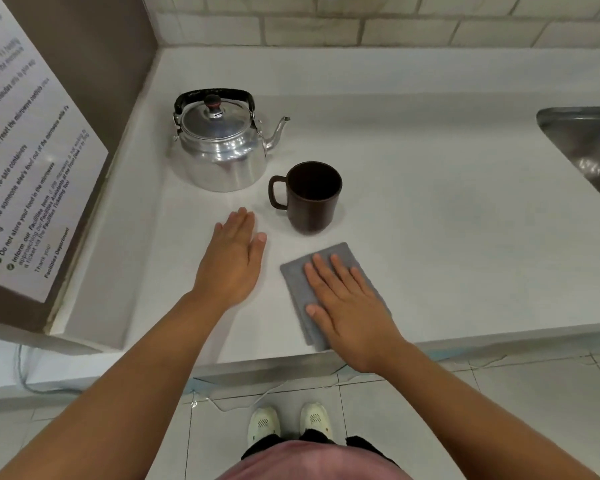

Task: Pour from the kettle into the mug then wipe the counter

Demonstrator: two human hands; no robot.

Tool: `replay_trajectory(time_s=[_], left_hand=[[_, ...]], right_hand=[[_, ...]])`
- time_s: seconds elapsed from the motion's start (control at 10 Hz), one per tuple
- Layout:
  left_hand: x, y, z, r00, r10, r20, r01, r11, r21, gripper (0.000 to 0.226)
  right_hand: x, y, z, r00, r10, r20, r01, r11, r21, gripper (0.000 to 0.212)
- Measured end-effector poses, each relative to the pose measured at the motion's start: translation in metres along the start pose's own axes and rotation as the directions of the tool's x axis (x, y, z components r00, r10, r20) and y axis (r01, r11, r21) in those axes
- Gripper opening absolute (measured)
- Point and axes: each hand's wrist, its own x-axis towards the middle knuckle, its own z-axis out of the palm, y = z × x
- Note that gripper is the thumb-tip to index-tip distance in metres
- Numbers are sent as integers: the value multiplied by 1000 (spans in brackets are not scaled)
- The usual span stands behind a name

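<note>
A shiny metal kettle (222, 147) with a black handle stands upright on the white counter (430, 209), its spout pointing right. A dark brown mug (312, 199) stands just right of and in front of it, handle to the left. A folded grey cloth (298, 271) lies flat near the counter's front edge. My right hand (350, 306) presses flat on the cloth, fingers spread, covering most of it. My left hand (232, 261) lies flat and empty on the counter, left of the cloth and just in front of the kettle.
A steel sink (586, 147) is set into the counter at the right. A brown cabinet side with a printed notice (25, 161) rises at the left. Tiled wall (326, 26) closes the back. Floor tiles and my shoes (288, 424) show below the counter edge.
</note>
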Motion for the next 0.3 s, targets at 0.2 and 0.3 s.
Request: replay_trajectory(time_s=[0.2, 0.3], left_hand=[[1, 1, 6, 1000, 27, 4, -27, 998, 61, 54], [2, 1, 6, 1000, 16, -11, -15, 998, 55, 55]], right_hand=[[-26, 52, -15, 976, 214, -41, -214, 977, 19, 60], [-27, 59, -17, 970, 240, -38, -239, 971, 23, 60]])
